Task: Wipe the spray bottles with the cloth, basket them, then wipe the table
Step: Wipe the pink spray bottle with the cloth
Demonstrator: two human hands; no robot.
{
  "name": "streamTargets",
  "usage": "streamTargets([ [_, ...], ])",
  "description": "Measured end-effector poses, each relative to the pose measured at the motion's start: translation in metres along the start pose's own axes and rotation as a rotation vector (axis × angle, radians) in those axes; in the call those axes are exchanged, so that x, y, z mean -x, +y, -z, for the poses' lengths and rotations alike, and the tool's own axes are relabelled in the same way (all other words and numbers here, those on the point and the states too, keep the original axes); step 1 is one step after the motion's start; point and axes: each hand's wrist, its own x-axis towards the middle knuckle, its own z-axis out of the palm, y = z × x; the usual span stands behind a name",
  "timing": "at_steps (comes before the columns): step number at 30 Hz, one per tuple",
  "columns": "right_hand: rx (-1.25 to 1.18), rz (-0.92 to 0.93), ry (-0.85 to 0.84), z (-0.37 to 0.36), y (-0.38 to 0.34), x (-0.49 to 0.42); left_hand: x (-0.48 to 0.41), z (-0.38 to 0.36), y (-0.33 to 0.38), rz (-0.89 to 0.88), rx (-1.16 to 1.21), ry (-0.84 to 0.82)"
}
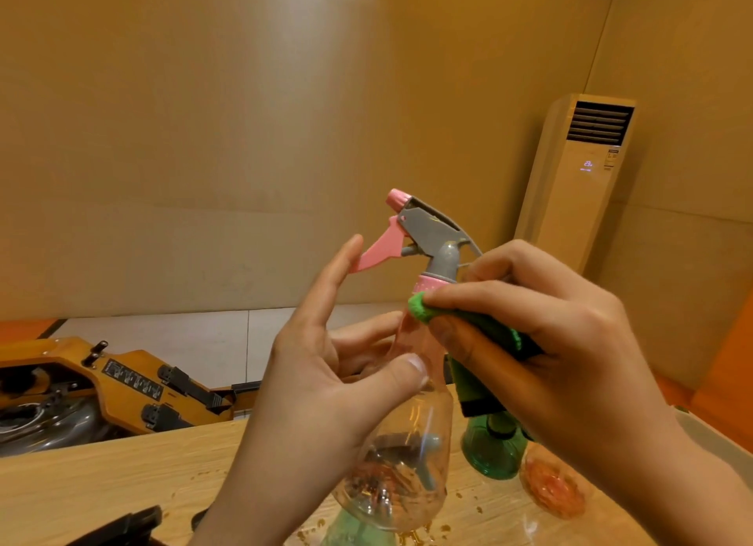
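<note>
With the pink spray bottle (pixel 407 456) held above the bench (pixel 102 488) in the left hand (pixel 318 366)'s thumb-and-finger grip, the right hand (pixel 550 342), pinching the green cloth (pixel 423 307) against its neck, should rub downward while the left turns it.

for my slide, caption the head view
Left hand holds pink spray bottle; right hand presses green cloth to its neck

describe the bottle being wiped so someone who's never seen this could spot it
Above the wooden table, the left hand holds up a spray bottle while the right hand presses a green cloth on its neck. Unlike the green bottle and orange bottle on the table, it has a clear body, grey head and pink trigger.
</note>
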Motion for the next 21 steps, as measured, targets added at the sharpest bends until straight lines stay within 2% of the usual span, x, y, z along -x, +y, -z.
streamTargets([
  [7, 0.014, -0.033, 0.067, 0.001, 0.0, 0.0, -0.001, 0.004, -0.012, -0.034, -0.004, -0.057],
  [11, -0.022, 0.015, -0.014, -0.004, -0.003, 0.006, -0.003, 0.006, -0.012, -0.024, 0.055, -0.065],
  [16, 0.013, -0.047, 0.128, 0.002, 0.001, 0.002, -0.001, 0.005, -0.012, -0.023, 0.06, -0.085],
  [21, -0.03, -0.006, 0.016, 0.001, -0.001, 0.004, -0.003, 0.006, -0.009, -0.027, 0.085, -0.096],
])
